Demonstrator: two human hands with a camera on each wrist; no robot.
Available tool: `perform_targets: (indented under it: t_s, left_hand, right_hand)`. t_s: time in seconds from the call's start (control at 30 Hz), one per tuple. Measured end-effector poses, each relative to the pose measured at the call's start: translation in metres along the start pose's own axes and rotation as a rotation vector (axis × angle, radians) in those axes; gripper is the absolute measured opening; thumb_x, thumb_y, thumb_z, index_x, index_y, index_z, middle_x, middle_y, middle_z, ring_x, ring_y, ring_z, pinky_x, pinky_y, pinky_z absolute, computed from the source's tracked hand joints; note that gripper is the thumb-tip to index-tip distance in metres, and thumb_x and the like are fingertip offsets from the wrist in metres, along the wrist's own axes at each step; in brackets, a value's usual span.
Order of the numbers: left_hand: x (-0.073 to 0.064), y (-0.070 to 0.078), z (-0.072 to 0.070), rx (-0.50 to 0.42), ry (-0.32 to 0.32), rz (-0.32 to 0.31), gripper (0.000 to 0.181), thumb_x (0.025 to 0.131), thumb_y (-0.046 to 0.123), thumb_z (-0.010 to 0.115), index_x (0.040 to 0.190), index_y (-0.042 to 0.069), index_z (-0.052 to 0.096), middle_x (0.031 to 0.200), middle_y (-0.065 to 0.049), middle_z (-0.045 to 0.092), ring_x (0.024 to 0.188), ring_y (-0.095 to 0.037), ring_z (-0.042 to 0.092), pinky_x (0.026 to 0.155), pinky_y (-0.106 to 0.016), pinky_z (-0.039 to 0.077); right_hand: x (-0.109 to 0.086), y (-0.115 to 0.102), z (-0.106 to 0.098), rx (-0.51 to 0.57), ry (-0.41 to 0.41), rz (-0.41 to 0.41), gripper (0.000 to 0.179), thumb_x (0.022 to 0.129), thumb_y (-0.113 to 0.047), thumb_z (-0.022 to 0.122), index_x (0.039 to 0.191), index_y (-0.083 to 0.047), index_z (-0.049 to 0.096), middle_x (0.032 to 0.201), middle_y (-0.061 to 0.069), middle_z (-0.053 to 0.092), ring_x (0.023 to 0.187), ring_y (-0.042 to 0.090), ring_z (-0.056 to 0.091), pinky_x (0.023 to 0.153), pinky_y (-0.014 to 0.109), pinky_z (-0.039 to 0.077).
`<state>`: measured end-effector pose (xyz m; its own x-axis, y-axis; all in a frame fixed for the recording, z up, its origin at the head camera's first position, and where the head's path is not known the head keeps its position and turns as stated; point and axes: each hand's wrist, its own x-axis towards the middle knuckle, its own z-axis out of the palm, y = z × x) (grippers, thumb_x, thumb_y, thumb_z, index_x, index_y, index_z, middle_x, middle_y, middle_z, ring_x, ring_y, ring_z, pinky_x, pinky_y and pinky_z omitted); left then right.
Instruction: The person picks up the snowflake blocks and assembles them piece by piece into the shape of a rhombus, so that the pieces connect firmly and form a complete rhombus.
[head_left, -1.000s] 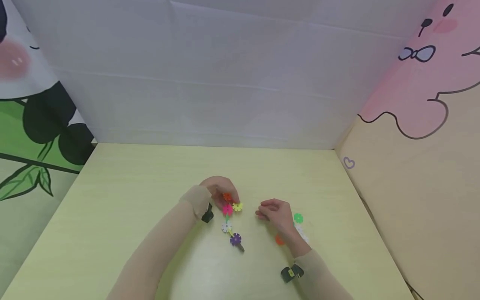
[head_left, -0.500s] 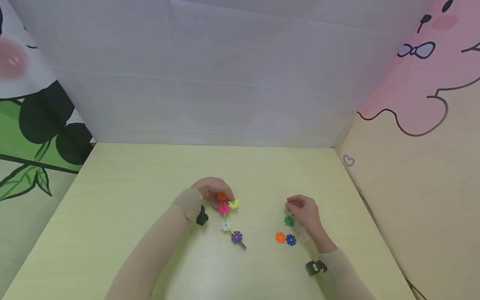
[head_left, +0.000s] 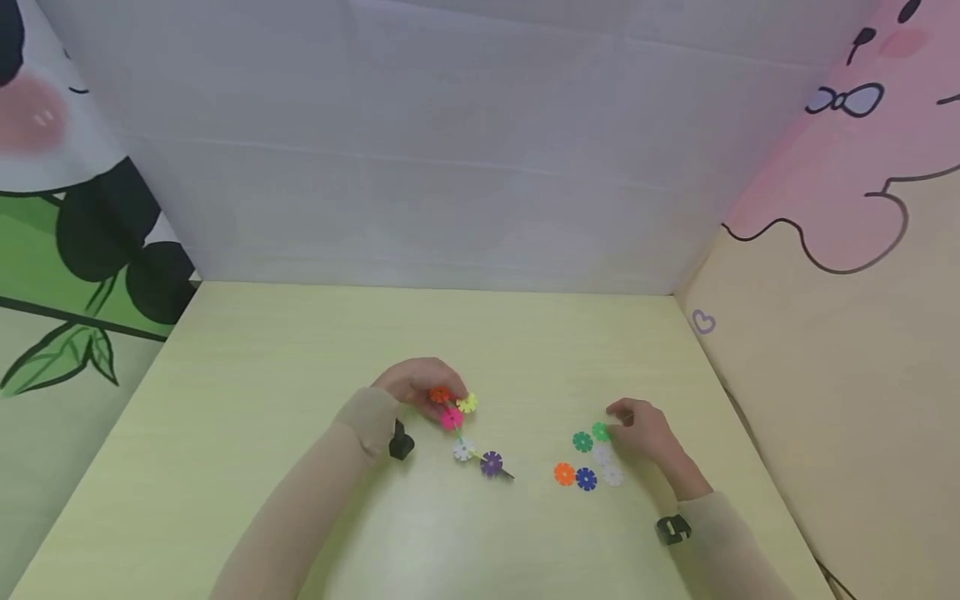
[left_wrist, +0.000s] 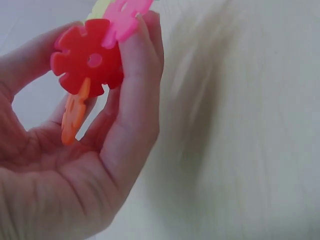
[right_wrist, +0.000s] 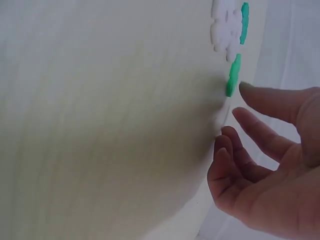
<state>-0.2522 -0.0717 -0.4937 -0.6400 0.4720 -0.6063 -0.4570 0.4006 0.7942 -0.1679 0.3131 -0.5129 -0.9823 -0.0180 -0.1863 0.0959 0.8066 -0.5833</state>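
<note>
My left hand [head_left: 426,385] grips one end of a chain of notched plastic flower discs. In the left wrist view a red disc [left_wrist: 87,60] and an orange disc [left_wrist: 74,117] sit among the curled fingers, with a pink disc [left_wrist: 125,20] at the fingertips. From there the chain runs through a white disc [head_left: 463,451] to a purple disc [head_left: 491,463]. My right hand [head_left: 647,433] hovers beside a light green disc [head_left: 601,431], thumb apart from the loosely bent fingers. The right wrist view shows a small gap between the thumb and the nearest green disc [right_wrist: 233,76].
Loose discs lie left of my right hand: a darker green one [head_left: 582,442], an orange one [head_left: 564,474], a blue one [head_left: 587,478] and white ones [head_left: 612,476]. The pale wooden table [head_left: 300,333] meets a grey-white back wall [head_left: 450,167] and patterned side panels.
My right hand has moved rightward from near the chain to the loose discs, uncovering them. My left hand has shifted slightly left, and the chain's purple end has swung right.
</note>
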Motion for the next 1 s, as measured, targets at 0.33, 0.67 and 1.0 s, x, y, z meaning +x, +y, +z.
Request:
perform_targets:
  t_s: [0.33,0.67,1.0]
  left_hand:
    - [-0.008,-0.007,0.003,-0.075,0.081,0.042,0.017,0.083,0.007,0.068,0.096,-0.003,0.067,0.099,-0.015,0.060,0.082,-0.026,0.060,0.072,-0.039,0.054]
    - [-0.013,-0.009,0.004,-0.096,0.095,0.062,0.020,0.085,0.009,0.068,0.099,-0.005,0.065,0.099,-0.017,0.061,0.082,-0.027,0.061,0.073,-0.038,0.054]
    - [-0.018,-0.007,0.006,-0.092,0.101,0.060,0.017,0.085,0.008,0.067,0.096,-0.005,0.065,0.097,-0.015,0.060,0.082,-0.025,0.059,0.072,-0.037,0.054]
  right_hand:
    - [0.001,0.001,-0.002,-0.058,-0.076,-0.042,0.025,0.077,-0.013,0.077,0.099,-0.007,0.068,0.103,0.011,0.061,0.099,0.030,0.055,0.084,0.047,0.045]
    - [0.002,-0.002,-0.005,-0.081,-0.129,-0.063,0.021,0.077,-0.010,0.077,0.095,-0.005,0.066,0.097,0.008,0.060,0.096,0.028,0.055,0.084,0.046,0.045]
    - [0.011,-0.005,-0.012,-0.032,-0.131,-0.081,0.013,0.082,-0.007,0.071,0.092,-0.005,0.064,0.083,0.004,0.057,0.077,0.021,0.053,0.065,0.034,0.046]
